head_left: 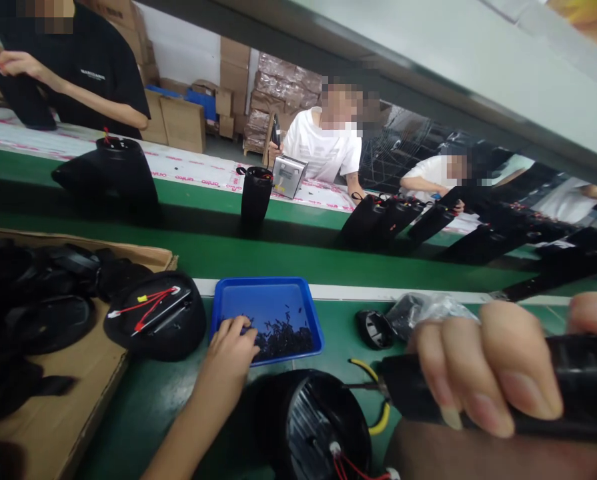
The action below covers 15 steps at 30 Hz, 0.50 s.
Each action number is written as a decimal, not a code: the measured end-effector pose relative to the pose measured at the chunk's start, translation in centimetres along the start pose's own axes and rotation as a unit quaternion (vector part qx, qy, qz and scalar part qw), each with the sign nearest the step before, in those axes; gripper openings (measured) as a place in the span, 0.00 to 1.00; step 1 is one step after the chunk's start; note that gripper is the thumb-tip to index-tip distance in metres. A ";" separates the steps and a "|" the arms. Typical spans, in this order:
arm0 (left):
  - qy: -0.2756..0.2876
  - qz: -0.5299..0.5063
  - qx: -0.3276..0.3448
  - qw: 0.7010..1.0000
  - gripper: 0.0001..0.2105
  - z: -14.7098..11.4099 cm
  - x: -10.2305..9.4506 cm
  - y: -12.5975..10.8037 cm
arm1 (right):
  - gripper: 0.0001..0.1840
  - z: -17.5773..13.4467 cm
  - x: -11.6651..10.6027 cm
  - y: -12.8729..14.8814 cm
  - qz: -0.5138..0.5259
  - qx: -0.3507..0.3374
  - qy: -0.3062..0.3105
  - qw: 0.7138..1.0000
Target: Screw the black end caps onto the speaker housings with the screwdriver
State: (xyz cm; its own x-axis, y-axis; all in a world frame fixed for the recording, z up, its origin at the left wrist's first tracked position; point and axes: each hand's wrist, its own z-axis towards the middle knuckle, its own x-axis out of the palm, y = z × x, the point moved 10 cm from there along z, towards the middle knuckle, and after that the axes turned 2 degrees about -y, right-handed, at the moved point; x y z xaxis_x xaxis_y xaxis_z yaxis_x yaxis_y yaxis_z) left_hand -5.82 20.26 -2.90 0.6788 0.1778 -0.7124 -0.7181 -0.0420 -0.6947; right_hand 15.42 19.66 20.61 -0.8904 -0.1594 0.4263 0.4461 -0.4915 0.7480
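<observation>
Left of the blue tray [314,313], a cardboard box [53,427] holds black parts. The left hand [233,343] reaches into the tray, fingers on small black screws [283,337], grip unclear. Right of the tray, the right hand [483,367] clenches a black power screwdriver [583,383].

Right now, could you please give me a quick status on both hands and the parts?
Left hand in blue tray, fingers on small black screws. Right hand gripping black power screwdriver. Round black housing below, uncovered. Nothing in the way.
</observation>
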 end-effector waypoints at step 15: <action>-0.125 -0.039 0.119 0.984 0.10 -0.1 -4.3 -3.6 | 0.12 0.5 -0.3 1.1 0.079 0.010 0.029 0.996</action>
State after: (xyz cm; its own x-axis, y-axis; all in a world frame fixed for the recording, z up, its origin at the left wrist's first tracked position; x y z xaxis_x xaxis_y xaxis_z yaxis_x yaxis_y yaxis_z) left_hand -6.15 19.59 2.61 0.6956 0.4096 -0.5903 -0.7011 0.2073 -0.6823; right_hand 16.19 19.61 21.61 -0.8130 -0.2824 0.5093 0.5815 -0.4398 0.6844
